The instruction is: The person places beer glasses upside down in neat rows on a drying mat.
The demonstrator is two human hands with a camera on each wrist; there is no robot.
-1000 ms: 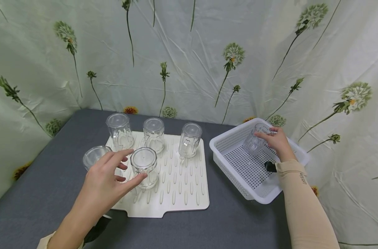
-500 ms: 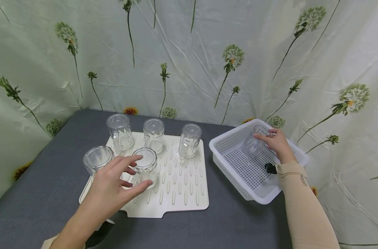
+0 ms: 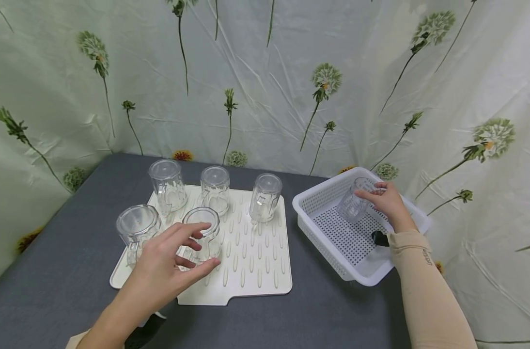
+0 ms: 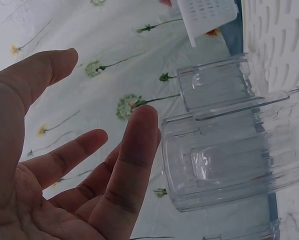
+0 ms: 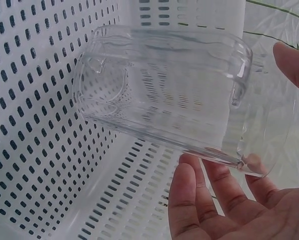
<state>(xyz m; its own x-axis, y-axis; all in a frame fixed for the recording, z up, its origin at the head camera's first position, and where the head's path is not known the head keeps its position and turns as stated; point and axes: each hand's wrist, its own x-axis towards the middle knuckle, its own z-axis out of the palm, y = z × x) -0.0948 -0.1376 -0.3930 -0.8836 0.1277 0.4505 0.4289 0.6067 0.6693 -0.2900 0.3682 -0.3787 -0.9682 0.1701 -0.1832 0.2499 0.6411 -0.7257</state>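
In the head view my left hand (image 3: 169,261) hovers over the near side of the white draining board (image 3: 256,271), thumb and fingers spread. It is nearest an upside-down glass mug (image 3: 208,242), which it partly hides. The left wrist view shows a gap between the fingers and that mug (image 4: 214,155). My right hand (image 3: 389,203) reaches into the white perforated basket (image 3: 326,247) and holds a clear glass mug (image 3: 354,206) by its upper end. In the right wrist view this mug (image 5: 164,95) lies tilted, its lower end by the perforated floor, fingers and thumb around its rim.
Several more upside-down glass mugs stand on the board: one at back left (image 3: 168,186), one at back middle (image 3: 215,189), one at back right (image 3: 266,196) and one at left (image 3: 138,228). A flowered curtain (image 3: 265,97) hangs behind the dark grey table (image 3: 308,315).
My left hand has drifted right and slightly down, uncovering the left mug and crossing in front of the near one. My right hand and its mug have shifted only slightly.
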